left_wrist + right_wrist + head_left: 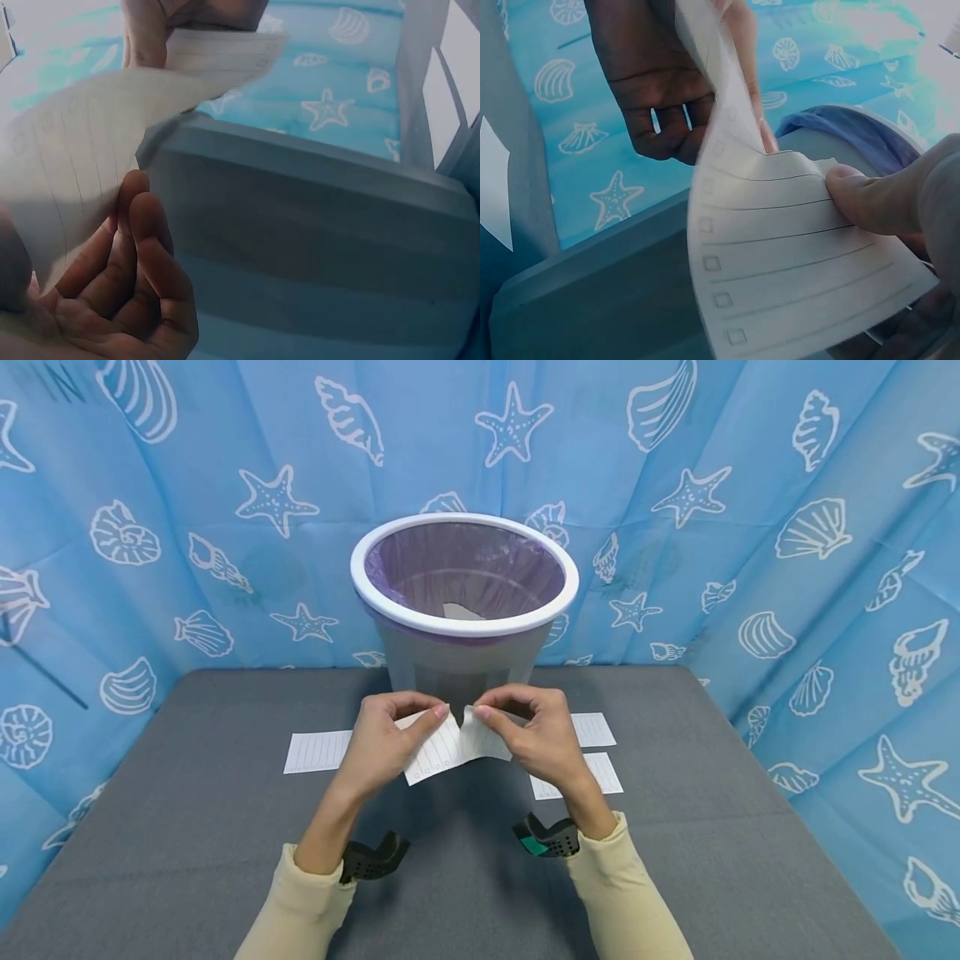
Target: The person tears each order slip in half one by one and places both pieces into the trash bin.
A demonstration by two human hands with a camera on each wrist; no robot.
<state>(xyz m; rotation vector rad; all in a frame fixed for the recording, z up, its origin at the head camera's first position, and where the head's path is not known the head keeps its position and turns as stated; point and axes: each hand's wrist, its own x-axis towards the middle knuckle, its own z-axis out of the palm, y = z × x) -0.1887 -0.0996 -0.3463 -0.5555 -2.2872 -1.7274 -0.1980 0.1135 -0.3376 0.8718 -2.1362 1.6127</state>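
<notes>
A lined sheet of paper [437,753] with small checkboxes along one edge is held up between both hands, in front of the bin. From its top edge a tear runs down the middle, and the two sides still join lower down. My left hand [377,742] pinches the left side between thumb and fingers. The right side is pinched by my right hand [545,732], close beside the tear. In the right wrist view the thumb [870,199] presses on the paper near its ragged edge. In the left wrist view the paper [82,142] bends and twists between the hands.
Behind the hands stands a grey bin with a white rim [465,626], a purple liner [480,568] and a white paper piece [461,612] inside. Lined slips lie on the grey table: one slip [315,752] left, an upper slip [595,730] and lower slip [604,773] right.
</notes>
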